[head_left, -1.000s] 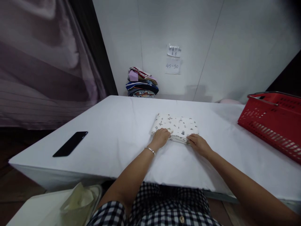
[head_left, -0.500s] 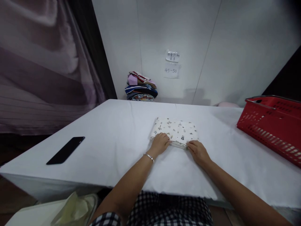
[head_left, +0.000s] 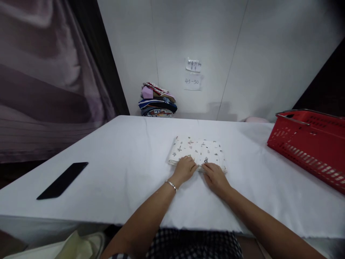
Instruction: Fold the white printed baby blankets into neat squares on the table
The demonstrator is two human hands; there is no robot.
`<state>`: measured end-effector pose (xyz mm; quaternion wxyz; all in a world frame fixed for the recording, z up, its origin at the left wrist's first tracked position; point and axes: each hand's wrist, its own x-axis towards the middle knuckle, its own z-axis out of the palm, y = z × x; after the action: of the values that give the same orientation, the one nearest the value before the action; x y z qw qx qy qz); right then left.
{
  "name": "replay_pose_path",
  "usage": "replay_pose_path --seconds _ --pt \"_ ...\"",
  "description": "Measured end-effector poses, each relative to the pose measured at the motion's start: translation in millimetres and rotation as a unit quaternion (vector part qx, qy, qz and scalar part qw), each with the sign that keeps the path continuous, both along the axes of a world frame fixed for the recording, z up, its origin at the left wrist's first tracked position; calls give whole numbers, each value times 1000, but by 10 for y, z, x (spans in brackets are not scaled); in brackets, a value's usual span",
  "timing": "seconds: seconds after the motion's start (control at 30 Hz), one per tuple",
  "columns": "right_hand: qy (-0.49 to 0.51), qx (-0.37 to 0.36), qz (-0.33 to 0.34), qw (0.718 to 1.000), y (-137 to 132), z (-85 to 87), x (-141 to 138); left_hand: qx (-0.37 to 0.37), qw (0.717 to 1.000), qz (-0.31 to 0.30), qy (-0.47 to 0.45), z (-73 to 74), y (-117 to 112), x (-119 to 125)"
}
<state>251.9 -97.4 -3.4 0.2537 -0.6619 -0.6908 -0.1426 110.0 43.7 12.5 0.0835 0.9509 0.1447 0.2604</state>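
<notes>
A folded white cloth with small printed figures (head_left: 198,150) lies in the middle of the white table (head_left: 129,165). My left hand (head_left: 185,169), with a bracelet at the wrist, grips the cloth's near edge with curled fingers. My right hand (head_left: 215,177) sits right beside it, fingers curled on the same edge. The two hands nearly touch at the middle of the edge.
A black phone (head_left: 62,180) lies near the table's left edge. A red plastic basket (head_left: 309,142) stands at the right. A pile of folded colourful clothes (head_left: 157,104) rests against the back wall, under two paper notes (head_left: 193,73). A pale bag (head_left: 78,248) sits below the table's near-left corner.
My hands have slid together from the cloth's two near corners toward the middle of its edge. The view has tilted up slightly.
</notes>
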Motion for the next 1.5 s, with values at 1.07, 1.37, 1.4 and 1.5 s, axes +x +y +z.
replay_pose_path --seconds 1.07,1.37,1.4,1.5 --pt "402 -133 -292 858 354 213 1258 47 995 -34 78 -111 -95 175" --pt "386 -201 -275 857 263 332 1118 45 995 -33 82 -131 -87 190" --pt "388 -213 -269 855 230 351 1085 42 995 -34 81 -129 -86 189" --pt "396 -240 -255 849 124 399 992 34 996 -36 78 -118 -87 185"
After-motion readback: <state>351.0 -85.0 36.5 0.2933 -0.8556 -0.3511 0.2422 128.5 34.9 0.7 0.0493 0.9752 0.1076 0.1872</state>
